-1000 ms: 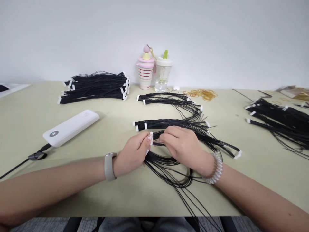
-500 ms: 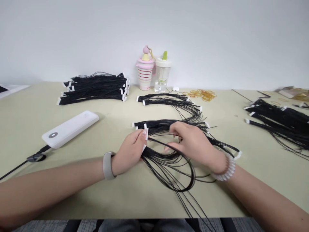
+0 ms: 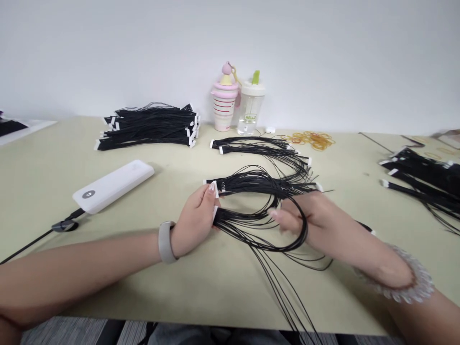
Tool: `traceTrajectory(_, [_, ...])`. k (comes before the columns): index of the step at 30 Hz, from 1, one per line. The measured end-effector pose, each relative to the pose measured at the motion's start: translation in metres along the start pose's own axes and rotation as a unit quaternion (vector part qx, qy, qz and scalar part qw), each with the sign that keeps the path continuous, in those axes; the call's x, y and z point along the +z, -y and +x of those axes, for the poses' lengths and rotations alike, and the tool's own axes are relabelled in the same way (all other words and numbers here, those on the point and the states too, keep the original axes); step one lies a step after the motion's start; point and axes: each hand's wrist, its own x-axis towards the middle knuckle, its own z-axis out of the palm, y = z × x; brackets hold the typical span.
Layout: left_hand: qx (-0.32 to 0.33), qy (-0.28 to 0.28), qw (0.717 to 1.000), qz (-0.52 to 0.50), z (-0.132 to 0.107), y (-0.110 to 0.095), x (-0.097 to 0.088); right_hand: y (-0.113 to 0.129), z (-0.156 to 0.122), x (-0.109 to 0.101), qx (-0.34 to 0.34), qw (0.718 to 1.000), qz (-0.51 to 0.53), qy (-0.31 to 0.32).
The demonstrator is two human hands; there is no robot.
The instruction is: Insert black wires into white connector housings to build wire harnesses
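Note:
My left hand [image 3: 197, 215] is closed on the white connectors [image 3: 215, 189] at one end of a black wire harness [image 3: 258, 244]. The wires leave the fingers to the right and curve round in a wide loop; several long strands trail down past the table's front edge. My right hand [image 3: 312, 218] is at the loop's right bend, slightly blurred, its thumb stretched out to the left and the fingers partly hidden. Part of the loop passes in front of this hand. Behind the hands lies another bundle of black wires [image 3: 247, 183] with white end connectors.
At back left is a pile of wire harnesses [image 3: 151, 127]; more wire bundles [image 3: 427, 175] lie at right. A white power bank [image 3: 113, 187] sits near my left arm. A pink cup [image 3: 224, 108], a clear bottle [image 3: 250, 112] and rubber bands [image 3: 312, 140] are by the wall.
My right hand has moved right, away from the left hand, and the wire loop now rises and spreads round it. My left hand keeps hold of the connectors. The view has shifted slightly left.

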Motion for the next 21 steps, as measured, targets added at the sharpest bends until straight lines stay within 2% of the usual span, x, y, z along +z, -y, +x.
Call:
traceTrajectory(2, [0.006, 0.004, 1.0, 0.003, 0.0, 0.001, 0.0, 0.002, 0.0, 0.009, 0.006, 0.993, 0.046, 0.107])
traceTrajectory(3, [0.014, 0.003, 1.0, 0.008, -0.001, 0.002, 0.0, 0.003, 0.001, 0.015, 0.007, 0.988, 0.067, 0.135])
traceTrajectory(4, [0.025, 0.001, 1.0, 0.016, -0.001, 0.002, 0.0, 0.003, 0.003, 0.022, 0.001, 0.988, 0.079, 0.132])
traceTrajectory(7, [0.069, -0.002, 0.997, 0.042, -0.002, 0.002, 0.0, 0.005, 0.008, 0.044, -0.028, 0.994, 0.087, 0.066])
traceTrajectory(10, [0.08, 0.01, 0.996, 0.043, -0.003, 0.002, -0.001, 0.009, 0.011, 0.058, -0.062, 0.994, 0.079, 0.032])
traceTrajectory(13, [0.08, 0.019, 0.996, 0.036, -0.003, 0.003, -0.001, 0.015, 0.011, 0.06, -0.061, 0.996, 0.058, 0.034])
traceTrajectory(17, [0.085, 0.024, 0.995, 0.036, -0.004, 0.004, 0.0, 0.023, 0.012, 0.056, -0.019, 0.996, 0.057, 0.059])
traceTrajectory(21, [0.083, 0.032, 0.995, 0.046, -0.003, 0.004, 0.001, 0.027, 0.013, 0.057, 0.013, 0.994, 0.088, 0.056])
